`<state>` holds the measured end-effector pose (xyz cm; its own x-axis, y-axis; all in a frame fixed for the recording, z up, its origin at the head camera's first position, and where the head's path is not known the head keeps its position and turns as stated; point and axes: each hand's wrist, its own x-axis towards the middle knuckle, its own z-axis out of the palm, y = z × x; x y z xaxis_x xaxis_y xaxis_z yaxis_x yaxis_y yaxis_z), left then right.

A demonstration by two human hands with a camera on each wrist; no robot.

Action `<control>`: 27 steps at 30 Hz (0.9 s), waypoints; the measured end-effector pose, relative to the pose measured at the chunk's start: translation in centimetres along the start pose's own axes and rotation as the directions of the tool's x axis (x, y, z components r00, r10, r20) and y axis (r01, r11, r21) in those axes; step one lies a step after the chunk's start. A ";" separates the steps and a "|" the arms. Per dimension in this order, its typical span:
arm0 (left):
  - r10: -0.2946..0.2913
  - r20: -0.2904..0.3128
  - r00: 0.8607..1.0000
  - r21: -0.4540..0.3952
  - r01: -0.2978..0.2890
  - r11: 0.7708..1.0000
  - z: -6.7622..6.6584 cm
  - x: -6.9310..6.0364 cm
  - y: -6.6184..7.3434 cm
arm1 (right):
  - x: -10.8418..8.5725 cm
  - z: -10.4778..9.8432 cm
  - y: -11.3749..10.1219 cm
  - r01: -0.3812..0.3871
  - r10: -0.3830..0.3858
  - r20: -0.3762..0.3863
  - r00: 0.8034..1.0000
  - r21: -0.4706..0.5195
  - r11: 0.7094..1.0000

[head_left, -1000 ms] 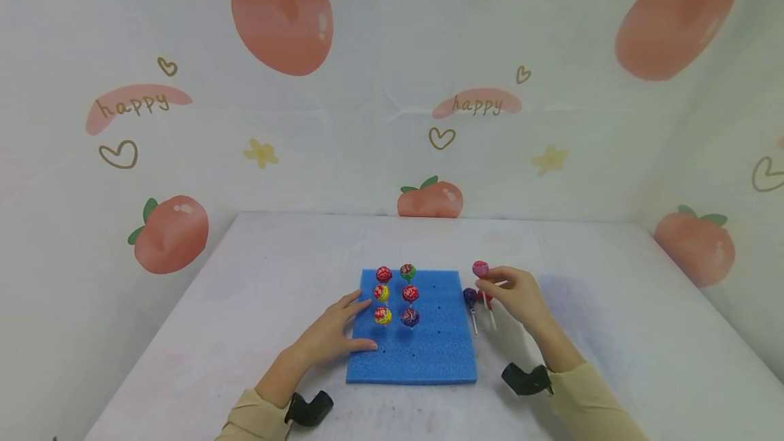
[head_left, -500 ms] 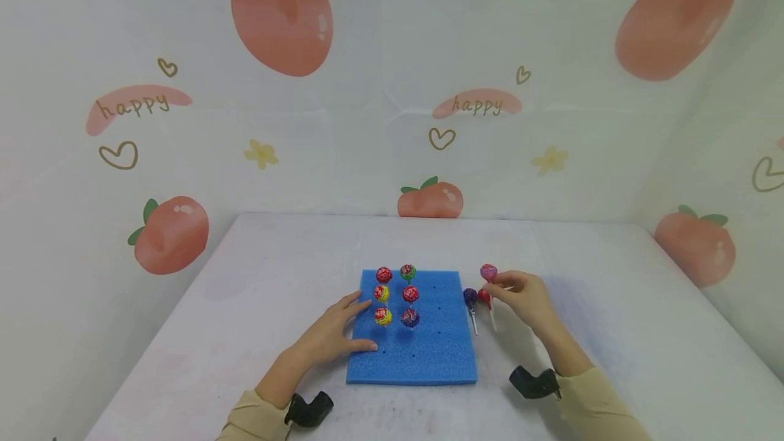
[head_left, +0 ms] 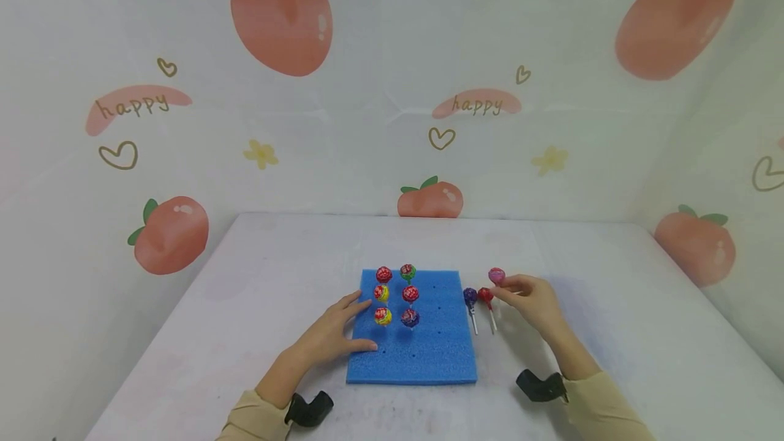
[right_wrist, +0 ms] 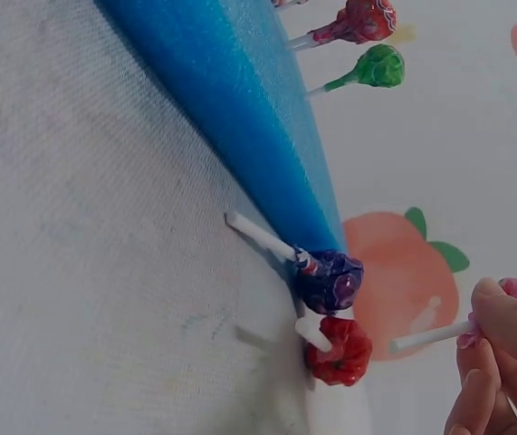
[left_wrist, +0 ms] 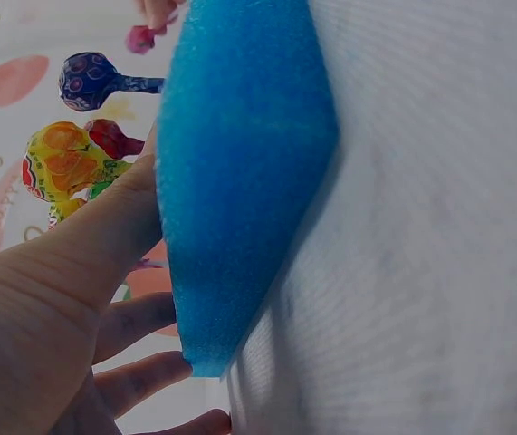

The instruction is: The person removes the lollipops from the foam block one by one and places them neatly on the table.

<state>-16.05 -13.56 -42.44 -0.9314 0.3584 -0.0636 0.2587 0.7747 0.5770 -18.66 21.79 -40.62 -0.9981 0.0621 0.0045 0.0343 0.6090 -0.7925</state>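
Note:
My right hand (head_left: 534, 305) pinches a pink lollipop (head_left: 497, 276) just below its candy, right of the foam. Its white stick shows in the right wrist view, pointing away from the fingers. Below this hand a purple lollipop (head_left: 469, 297) and a red lollipop (head_left: 485, 295) lie side by side on the table. My left hand (head_left: 327, 333) rests with spread fingers on the left edge of a blue foam board (head_left: 441, 363). Several wrapped lollipops stand upright in the board in two columns, among them a green one (head_left: 407, 271) and a yellow one (head_left: 382, 316).
Small holes dot the right and front parts of the foam. A white cloth covers the table (head_left: 294, 250); a fruit-printed curtain (head_left: 367, 121) hangs behind it. Black wrist devices sit at the left sleeve (head_left: 254, 417) and right sleeve (head_left: 603, 403).
My right hand has moved right and slightly toward me with the pink lollipop, uncovering more of the red lollipop. The left hand and the foam board have stayed in place.

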 end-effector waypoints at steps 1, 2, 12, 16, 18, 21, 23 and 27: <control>-0.001 -0.001 1.000 0.001 0.001 1.000 0.0 0.0 0.0 | 0.0 0.0 0.1 -0.004 0.004 0.003 1.000 -0.004 1.000; -0.003 0.000 1.000 0.002 0.003 1.000 0.0 0.0 0.0 | 0.0 -0.1 0.2 -0.010 0.010 0.006 1.000 -0.008 1.000; -0.010 0.001 1.000 0.001 0.010 1.000 -0.2 -0.1 0.2 | -0.1 -0.3 0.7 -0.082 0.082 0.022 0.996 -0.035 0.996; -0.009 -0.001 1.000 0.005 0.009 1.000 -0.2 0.0 0.2 | -0.2 -0.5 1.0 -0.084 0.085 0.029 0.996 -0.027 0.996; -0.007 -0.002 1.000 0.005 0.007 1.000 -0.2 0.0 0.2 | -0.2 -0.5 1.1 -0.082 0.083 0.032 0.996 -0.028 0.996; -0.007 -0.002 1.000 0.004 0.007 1.000 -0.2 0.0 0.2 | -0.2 -0.6 1.5 -0.085 0.086 0.033 0.996 -0.033 0.996; -0.009 0.001 1.000 0.002 0.009 1.000 -0.2 0.0 0.2 | -0.2 -0.6 1.7 -0.085 0.086 0.033 0.996 -0.043 0.995; -0.012 0.005 1.000 -0.003 0.012 1.000 -0.2 0.0 0.3 | -0.3 -0.6 2.1 -0.086 0.088 0.036 0.996 -0.056 0.995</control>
<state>-16.00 -13.46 -42.13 -0.9331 0.3518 -0.0744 0.2470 0.7773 0.5786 -18.28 23.55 -41.90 -0.9924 0.0869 -0.0868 0.1225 0.6444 -0.7548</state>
